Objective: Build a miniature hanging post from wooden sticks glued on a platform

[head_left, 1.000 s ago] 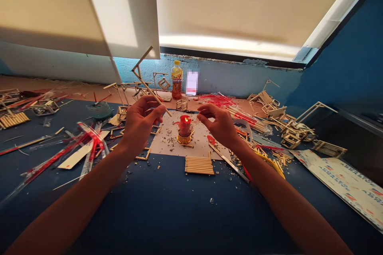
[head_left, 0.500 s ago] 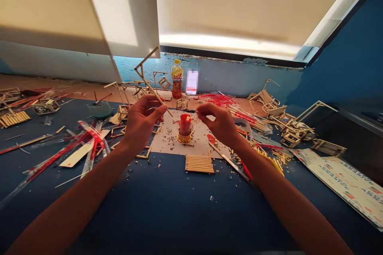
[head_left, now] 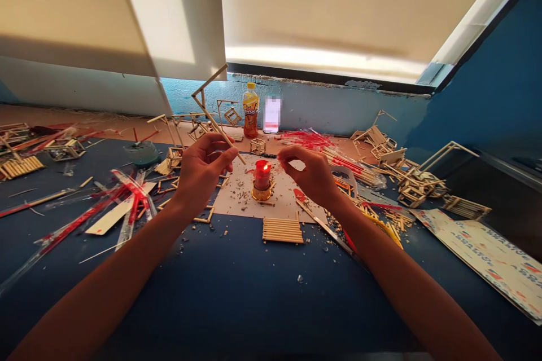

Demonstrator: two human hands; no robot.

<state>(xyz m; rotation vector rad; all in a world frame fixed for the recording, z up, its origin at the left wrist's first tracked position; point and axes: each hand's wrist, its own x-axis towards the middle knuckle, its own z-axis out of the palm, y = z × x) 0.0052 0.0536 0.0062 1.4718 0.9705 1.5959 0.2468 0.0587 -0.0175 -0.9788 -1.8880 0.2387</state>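
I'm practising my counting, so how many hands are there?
2. The left hand holds a joined stick frame; the right hand is just right of the lit candle. Neither is hidden.

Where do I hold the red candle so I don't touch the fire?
Probably low, around the golden base, coming in level from the left. The red candle stands upright with its flame at the top, the base sticks out slightly wider, and short sticks lie close at its front and right.
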